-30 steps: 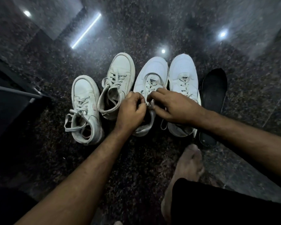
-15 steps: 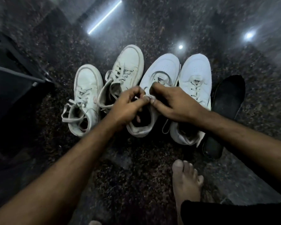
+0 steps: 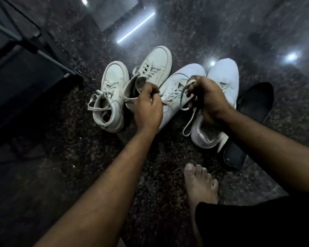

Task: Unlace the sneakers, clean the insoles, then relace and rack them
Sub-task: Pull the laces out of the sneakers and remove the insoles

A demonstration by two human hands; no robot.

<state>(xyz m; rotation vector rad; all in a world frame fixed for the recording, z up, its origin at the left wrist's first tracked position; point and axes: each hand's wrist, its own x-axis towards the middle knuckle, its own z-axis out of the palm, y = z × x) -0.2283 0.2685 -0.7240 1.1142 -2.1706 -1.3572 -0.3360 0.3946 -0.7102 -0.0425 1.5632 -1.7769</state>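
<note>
The person sits over 4 white sneakers on the dark speckled stone floor (image 3: 168, 175), working on the third white lace-up sneaker from the left (image 3: 178, 81). It lies at about 12 o'clock from the bare foot (image 3: 200, 186), just beside the far-right white sneaker (image 3: 223, 75).

The left hand (image 3: 147, 106) is curled, pinching 1 end of the white flat shoelace (image 3: 189, 120) at the shoe's throat. The right hand (image 3: 208, 98) grips the other end, a loop of which hangs toward 6 o'clock.

The step appears to be unlacing. To do it well, each end should be drawn out 1 eyelet row at a time, pulling along the lace's own line rather than sideways, so the eyelets do not bind. Steadying the shoe would stop it dragging on the floor.

The sneaker's long axis runs from its heel at about 7 o'clock to its toe at about 1 o'clock, pointing away from the person, sole down as far as can be seen.

A black foam insole (image 3: 253, 107) lies at 3 o'clock, partly under the far-right sneaker. The 2 cream high-top sneakers (image 3: 112, 86) stand at 9 o'clock, laced.
</note>
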